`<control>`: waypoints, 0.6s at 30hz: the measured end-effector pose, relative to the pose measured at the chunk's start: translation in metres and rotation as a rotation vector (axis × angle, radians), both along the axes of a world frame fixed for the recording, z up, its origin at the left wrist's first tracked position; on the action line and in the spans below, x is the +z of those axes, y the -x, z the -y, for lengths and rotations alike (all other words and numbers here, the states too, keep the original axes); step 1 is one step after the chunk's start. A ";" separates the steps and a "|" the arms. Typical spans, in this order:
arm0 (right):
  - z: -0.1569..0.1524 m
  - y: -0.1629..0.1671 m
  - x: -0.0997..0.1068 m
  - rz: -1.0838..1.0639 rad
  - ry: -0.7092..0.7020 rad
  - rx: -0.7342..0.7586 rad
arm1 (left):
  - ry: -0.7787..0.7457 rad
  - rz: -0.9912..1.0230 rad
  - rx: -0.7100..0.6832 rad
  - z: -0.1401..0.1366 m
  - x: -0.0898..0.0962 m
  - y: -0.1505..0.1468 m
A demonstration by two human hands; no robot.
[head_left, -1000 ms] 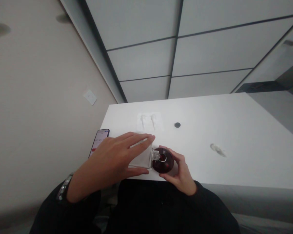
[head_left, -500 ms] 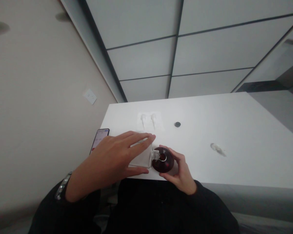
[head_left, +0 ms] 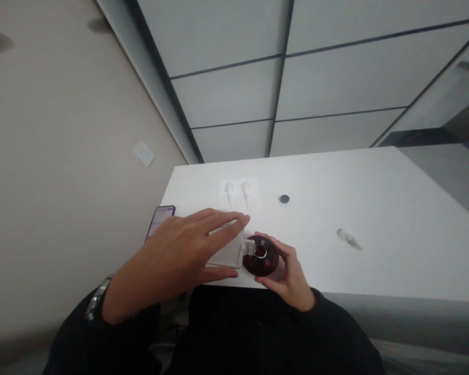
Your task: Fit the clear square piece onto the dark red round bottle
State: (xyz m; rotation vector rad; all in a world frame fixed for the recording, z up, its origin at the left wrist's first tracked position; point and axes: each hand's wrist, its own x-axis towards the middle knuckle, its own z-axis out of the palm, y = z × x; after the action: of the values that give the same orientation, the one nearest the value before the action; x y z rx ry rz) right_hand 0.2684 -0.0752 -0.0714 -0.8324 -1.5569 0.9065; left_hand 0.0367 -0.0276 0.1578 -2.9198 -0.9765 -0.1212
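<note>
My left hand (head_left: 191,247) is closed around a clear, flat-sided bottle (head_left: 230,254), which lies tilted on its side with its threaded neck toward the right. That neck meets the round mouth of a dark red-brown bottle (head_left: 272,260). Fingers and thumb of my right hand (head_left: 291,276) wrap the dark bottle from the right, and it stands upright by the front edge of the table. Whether liquid runs between the two mouths I cannot tell. Part of the clear bottle is hidden behind my left fingers.
On the white table (head_left: 316,219), two white pump heads (head_left: 238,191) lie on a white sheet at the back. A dark round cap (head_left: 284,199) is to their right. A crumpled translucent piece (head_left: 349,239) lies farther right. A phone (head_left: 160,219) rests at the left edge.
</note>
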 end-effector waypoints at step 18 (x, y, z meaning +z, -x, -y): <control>-0.001 0.001 0.002 0.006 -0.019 -0.003 | 0.006 -0.033 -0.001 -0.001 0.001 0.000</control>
State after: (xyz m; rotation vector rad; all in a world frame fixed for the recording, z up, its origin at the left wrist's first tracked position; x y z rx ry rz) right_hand 0.2679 -0.0738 -0.0696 -0.8239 -1.5670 0.8866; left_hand 0.0369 -0.0265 0.1591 -2.9184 -0.9722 -0.0701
